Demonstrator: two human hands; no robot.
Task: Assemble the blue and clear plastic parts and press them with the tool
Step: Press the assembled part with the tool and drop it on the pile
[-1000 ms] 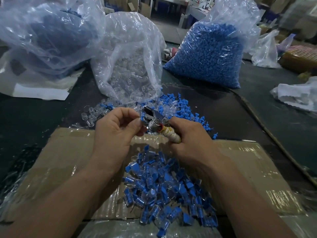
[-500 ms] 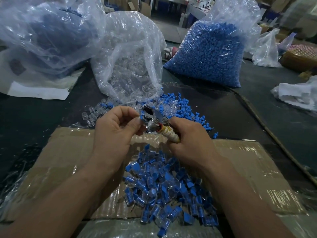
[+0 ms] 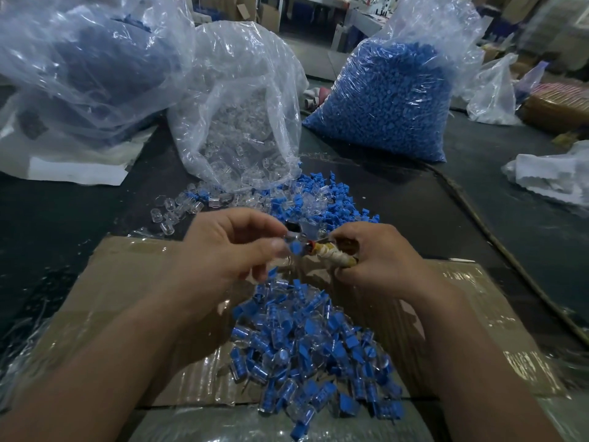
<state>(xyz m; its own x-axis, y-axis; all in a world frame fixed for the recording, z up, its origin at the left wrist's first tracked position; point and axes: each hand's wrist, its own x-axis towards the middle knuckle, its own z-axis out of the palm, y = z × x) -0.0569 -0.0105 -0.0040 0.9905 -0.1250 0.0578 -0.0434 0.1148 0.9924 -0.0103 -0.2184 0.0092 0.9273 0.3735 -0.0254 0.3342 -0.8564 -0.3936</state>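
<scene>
Blue and clear part (image 3: 295, 247) sits between the two hands, pinched by the thumb and forefinger of the left hand (image 3: 228, 250); its blue end is right at the tip of the tool (image 3: 330, 254), whose wrapped handle the right hand (image 3: 382, 258) grips in a closed fist; below both hands a pile of assembled parts (image 3: 312, 355) lies on film-covered cardboard (image 3: 111, 282); beyond the hands loose parts (image 3: 322, 202) are strewn; farther off stand a bag of clear parts (image 3: 242, 122) and, to its right, a bag of blue parts (image 3: 382, 100).
</scene>
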